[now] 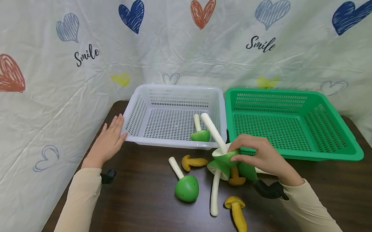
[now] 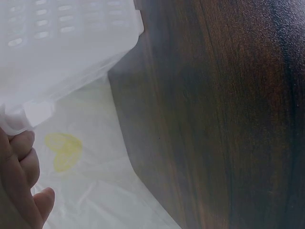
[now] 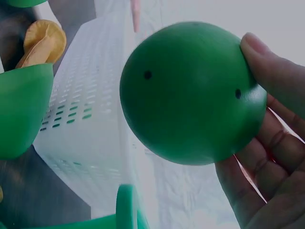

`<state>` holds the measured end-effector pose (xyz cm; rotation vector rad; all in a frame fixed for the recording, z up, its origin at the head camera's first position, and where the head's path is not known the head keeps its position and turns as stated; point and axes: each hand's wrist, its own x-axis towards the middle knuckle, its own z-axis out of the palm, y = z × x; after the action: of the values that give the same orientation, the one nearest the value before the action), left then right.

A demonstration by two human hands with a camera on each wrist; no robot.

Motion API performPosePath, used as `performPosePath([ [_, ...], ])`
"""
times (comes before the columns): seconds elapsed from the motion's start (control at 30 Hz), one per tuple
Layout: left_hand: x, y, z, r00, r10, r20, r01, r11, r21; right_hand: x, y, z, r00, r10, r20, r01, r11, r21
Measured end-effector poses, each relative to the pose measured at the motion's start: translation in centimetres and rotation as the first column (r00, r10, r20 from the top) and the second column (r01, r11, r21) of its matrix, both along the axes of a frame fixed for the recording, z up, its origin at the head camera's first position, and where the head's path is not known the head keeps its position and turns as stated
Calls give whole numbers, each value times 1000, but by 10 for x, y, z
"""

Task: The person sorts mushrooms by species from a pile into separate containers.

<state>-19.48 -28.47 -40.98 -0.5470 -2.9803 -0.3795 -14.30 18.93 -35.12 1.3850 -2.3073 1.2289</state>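
Note:
My right hand [image 1: 262,155] pinches a toy mushroom [image 3: 193,95] by its round green cap, its long white stem pointing up and left over the front rim of the white basket [image 1: 171,143]. That mushroom is above several others near the two baskets' front corners. Against the white basket's left rim rests my left hand [image 1: 107,140], fingers extended; in the left wrist view its fingers [image 2: 29,167] touch the basket's edge. Inside the white basket, at the right front, lies another green-capped mushroom [image 1: 201,136].
The green basket [image 1: 303,154] stands right of the white one. On the dark table [image 1: 140,204] lie a green mushroom [image 1: 186,189], another with its stem [image 1: 214,197] toward me, a partly covered green cap [image 1: 248,171], and yellow mushrooms [image 1: 238,215]. A patterned cloth [image 1: 181,41] hangs behind.

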Motion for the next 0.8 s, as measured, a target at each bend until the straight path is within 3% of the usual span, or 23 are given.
performPosePath([
  [0.23,-1,1,-1,1000,4,-1,-4,1000,-9,-11,-10,0,998,-56,23,57,998,-32],
  [0.47,-1,1,-1,1000,5,6,-5,1000,0,-23,-24,-1,988,-140,59,140,990,-12],
  [0.8,-1,0,-1,1000,6,-3,-6,1000,7,-40,-43,-1,973,-200,115,201,980,-3],
])
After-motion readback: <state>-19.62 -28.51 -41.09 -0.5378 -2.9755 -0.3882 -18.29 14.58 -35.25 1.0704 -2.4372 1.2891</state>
